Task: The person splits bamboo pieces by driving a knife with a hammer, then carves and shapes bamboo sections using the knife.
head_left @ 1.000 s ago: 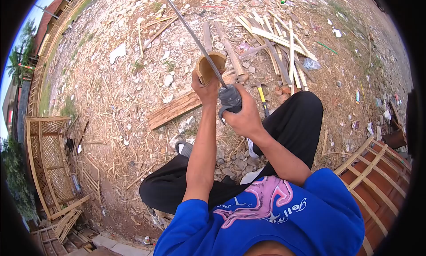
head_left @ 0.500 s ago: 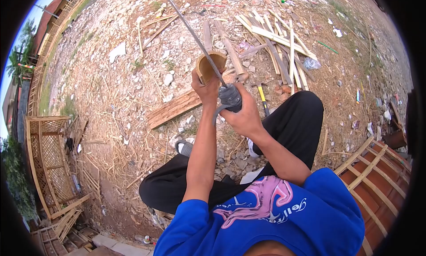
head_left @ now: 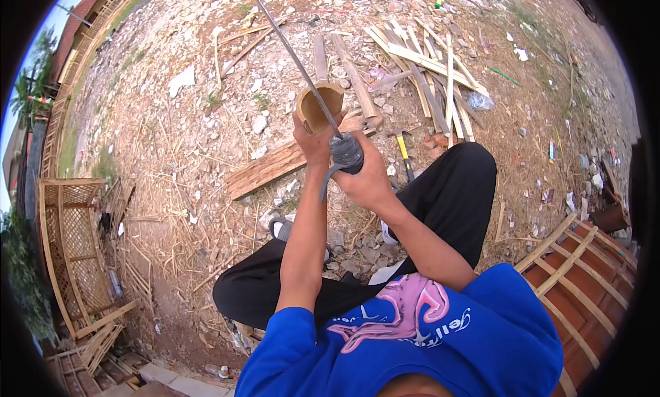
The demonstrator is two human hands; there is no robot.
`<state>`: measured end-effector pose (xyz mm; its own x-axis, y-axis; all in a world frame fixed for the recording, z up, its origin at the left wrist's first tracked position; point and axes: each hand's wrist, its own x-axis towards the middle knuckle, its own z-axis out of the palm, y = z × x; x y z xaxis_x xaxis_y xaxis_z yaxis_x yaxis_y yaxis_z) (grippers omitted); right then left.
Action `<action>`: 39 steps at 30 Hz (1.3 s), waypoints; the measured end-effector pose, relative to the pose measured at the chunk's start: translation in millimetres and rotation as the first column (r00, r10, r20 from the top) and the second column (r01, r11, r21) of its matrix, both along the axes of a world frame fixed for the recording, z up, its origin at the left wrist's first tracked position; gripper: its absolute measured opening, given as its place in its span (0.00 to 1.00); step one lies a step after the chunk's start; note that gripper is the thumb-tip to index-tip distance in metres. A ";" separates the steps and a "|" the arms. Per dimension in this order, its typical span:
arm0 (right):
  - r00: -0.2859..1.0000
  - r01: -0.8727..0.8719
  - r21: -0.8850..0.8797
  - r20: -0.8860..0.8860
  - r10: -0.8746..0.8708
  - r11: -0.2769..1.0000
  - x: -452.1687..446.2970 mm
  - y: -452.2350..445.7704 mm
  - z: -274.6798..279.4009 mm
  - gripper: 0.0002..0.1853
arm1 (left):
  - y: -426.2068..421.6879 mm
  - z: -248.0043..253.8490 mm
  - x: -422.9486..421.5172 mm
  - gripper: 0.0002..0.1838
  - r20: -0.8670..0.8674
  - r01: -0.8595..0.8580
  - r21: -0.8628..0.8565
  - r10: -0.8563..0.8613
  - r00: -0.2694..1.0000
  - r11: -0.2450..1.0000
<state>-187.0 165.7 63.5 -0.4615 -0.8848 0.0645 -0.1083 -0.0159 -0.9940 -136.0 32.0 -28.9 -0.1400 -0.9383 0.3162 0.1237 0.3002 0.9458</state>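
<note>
A long thin metal rod (head_left: 292, 52) slants up and away from a handle wrapped in dark grey strip (head_left: 346, 151). My right hand (head_left: 366, 181) is closed round this wrapped handle, and a loose end of the strip hangs below it. My left hand (head_left: 315, 144) grips a curved piece of split bamboo (head_left: 316, 108), its hollow side facing up, beside the handle. The rod passes across the hollow of the bamboo; whether they touch is unclear. Beyond my hands lies a rough wooden plank (head_left: 271, 167) on the ground.
A hammer with a yellow and black handle (head_left: 404, 151) lies past my right knee. Wooden strips (head_left: 440, 67) are piled farther out. A lattice frame (head_left: 74, 252) stands at the left, and a slatted bamboo frame (head_left: 570, 277) is at the right. Stones and straw cover the ground.
Both hands, with the bamboo and the wrapped handle, have shifted slightly left. The loose strip end has swung left and now hangs lower.
</note>
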 end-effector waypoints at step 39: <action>0.998 -0.051 0.168 -0.036 0.058 0.984 -23.7 -17.2 -13.5 0.19 | -7.0 -69.0 8.7 0.28 0.195 0.063 0.179 -0.098 0.976 0.982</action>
<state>-210.7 148.5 50.0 -0.4119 -0.9086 -0.0688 -0.1522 0.1431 -0.9779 -127.3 25.0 -97.9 -0.2617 -0.9590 0.1092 -0.0580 0.1286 0.9900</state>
